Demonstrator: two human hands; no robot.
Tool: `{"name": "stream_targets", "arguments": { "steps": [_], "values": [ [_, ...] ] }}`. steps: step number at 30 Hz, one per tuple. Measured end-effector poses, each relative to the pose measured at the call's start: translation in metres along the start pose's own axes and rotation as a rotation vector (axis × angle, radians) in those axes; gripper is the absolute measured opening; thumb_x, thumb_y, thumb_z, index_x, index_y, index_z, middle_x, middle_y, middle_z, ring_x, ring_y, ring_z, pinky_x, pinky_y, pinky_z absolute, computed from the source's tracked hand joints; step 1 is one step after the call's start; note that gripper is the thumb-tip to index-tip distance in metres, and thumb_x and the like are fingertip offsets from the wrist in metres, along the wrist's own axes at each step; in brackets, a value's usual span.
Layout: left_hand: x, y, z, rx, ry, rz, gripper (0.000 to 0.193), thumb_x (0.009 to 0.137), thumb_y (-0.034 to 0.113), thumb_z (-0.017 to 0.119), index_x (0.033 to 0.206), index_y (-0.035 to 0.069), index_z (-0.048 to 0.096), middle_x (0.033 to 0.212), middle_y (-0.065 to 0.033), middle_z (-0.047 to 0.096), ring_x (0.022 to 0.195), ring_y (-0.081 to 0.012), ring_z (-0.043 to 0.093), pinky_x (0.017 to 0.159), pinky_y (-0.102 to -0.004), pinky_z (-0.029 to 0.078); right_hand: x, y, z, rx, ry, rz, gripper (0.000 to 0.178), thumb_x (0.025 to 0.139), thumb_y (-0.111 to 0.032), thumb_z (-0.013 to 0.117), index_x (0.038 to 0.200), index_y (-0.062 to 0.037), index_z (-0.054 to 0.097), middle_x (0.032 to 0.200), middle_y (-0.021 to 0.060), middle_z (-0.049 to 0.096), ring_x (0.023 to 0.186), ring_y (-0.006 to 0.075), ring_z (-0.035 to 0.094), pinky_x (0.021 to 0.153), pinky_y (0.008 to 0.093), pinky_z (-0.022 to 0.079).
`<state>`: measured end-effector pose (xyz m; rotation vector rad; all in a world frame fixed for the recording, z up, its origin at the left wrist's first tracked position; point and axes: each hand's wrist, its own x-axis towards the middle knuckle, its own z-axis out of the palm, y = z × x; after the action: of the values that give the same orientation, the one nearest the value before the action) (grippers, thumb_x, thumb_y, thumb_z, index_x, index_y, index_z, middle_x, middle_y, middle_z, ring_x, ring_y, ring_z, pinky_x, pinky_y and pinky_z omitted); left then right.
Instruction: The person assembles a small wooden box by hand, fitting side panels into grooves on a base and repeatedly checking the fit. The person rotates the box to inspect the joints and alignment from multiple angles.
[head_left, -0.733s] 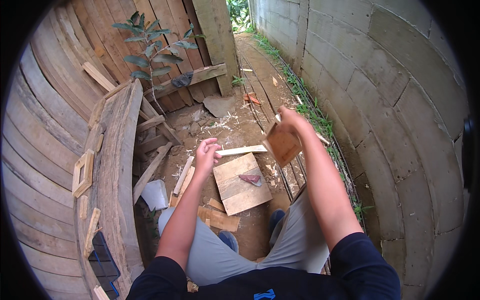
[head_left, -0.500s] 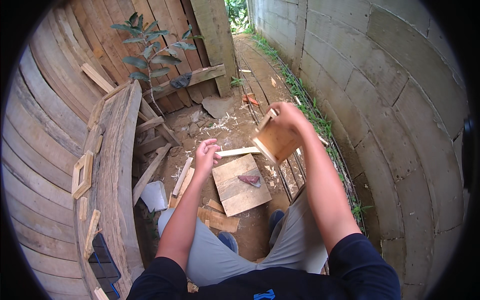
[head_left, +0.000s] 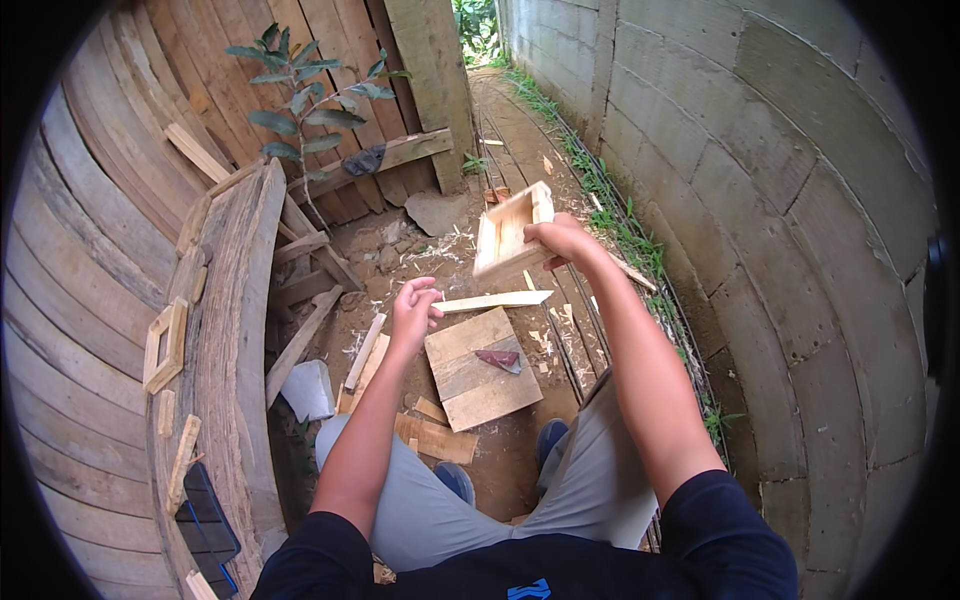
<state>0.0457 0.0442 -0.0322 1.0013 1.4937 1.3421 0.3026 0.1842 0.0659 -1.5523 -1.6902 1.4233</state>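
My right hand (head_left: 562, 240) grips a small shallow wooden box (head_left: 510, 235) by its near right side, holding it tilted in the air with the open face showing. To its left, my left hand (head_left: 414, 308) is closed, and a thin pale wooden strip (head_left: 495, 301) runs out rightward from between its thumb and fingers. The strip's far end looks cut at a slant. Below both hands lies a square wooden board (head_left: 480, 390) on the ground, and a folded piece of dark red sandpaper-like sheet (head_left: 498, 360) rests on it.
A rough wooden bench (head_left: 225, 370) stands at left, bearing a small wooden frame (head_left: 165, 345) and offcuts. Wood pieces (head_left: 437, 438) and shavings litter the dirt floor. A pale block (head_left: 308, 391) sits by my left knee. A block wall (head_left: 760, 200) rises at right; a leafy plant (head_left: 300, 100) stands ahead.
My right hand has turned the box and shifted it slightly left, so its open inside now shows and more of the strip is uncovered. My left hand stays nearly still.
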Motion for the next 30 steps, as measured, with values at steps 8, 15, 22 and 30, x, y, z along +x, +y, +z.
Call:
{"name": "stream_targets", "arguments": {
  "steps": [8, 15, 22, 30],
  "values": [
    [0.0, 0.0, -0.002, -0.013, 0.004, 0.004, 0.03, 0.094, 0.02, 0.058, 0.122, 0.007, 0.055, 0.099, -0.0058, 0.065, 0.071, -0.0098, 0.062, 0.056, -0.0222, 0.046, -0.011, -0.012, 0.012, -0.65, -0.058, 0.097, 0.044, 0.075, -0.031, 0.072, 0.099, 0.0059, 0.068, 0.096, 0.0173, 0.07, 0.073, 0.0264, 0.069, 0.065, 0.0364, 0.056],
    [-0.003, 0.003, -0.002, -0.019, 0.008, 0.004, 0.031, 0.094, 0.02, 0.058, 0.122, 0.007, 0.055, 0.099, -0.0056, 0.065, 0.071, -0.0096, 0.062, 0.056, -0.0218, 0.046, -0.027, -0.039, 0.014, 0.043, 0.632, -0.578, 0.054, 0.077, -0.028, 0.074, 0.117, -0.0027, 0.049, 0.098, 0.0211, 0.068, 0.094, 0.0315, 0.068, 0.085, 0.0409, 0.052],
    [-0.003, 0.005, 0.0, -0.037, 0.008, 0.003, 0.031, 0.094, 0.019, 0.059, 0.122, 0.007, 0.054, 0.097, -0.0052, 0.065, 0.071, -0.0088, 0.061, 0.056, -0.0212, 0.046, -0.028, -0.039, 0.014, 0.346, 0.845, -0.82, 0.051, 0.078, -0.015, 0.075, 0.119, 0.0003, 0.048, 0.108, 0.0188, 0.066, 0.098, 0.0291, 0.067, 0.085, 0.0398, 0.052],
    [-0.004, 0.003, -0.003, -0.029, 0.009, -0.001, 0.031, 0.094, 0.019, 0.058, 0.123, 0.007, 0.054, 0.098, -0.0053, 0.065, 0.071, -0.0091, 0.061, 0.056, -0.0218, 0.046, -0.023, -0.028, 0.01, -0.299, 0.564, -0.327, 0.057, 0.079, -0.02, 0.067, 0.127, -0.0024, 0.044, 0.096, 0.0255, 0.069, 0.091, 0.0423, 0.067, 0.082, 0.05, 0.052]
  ]
}}
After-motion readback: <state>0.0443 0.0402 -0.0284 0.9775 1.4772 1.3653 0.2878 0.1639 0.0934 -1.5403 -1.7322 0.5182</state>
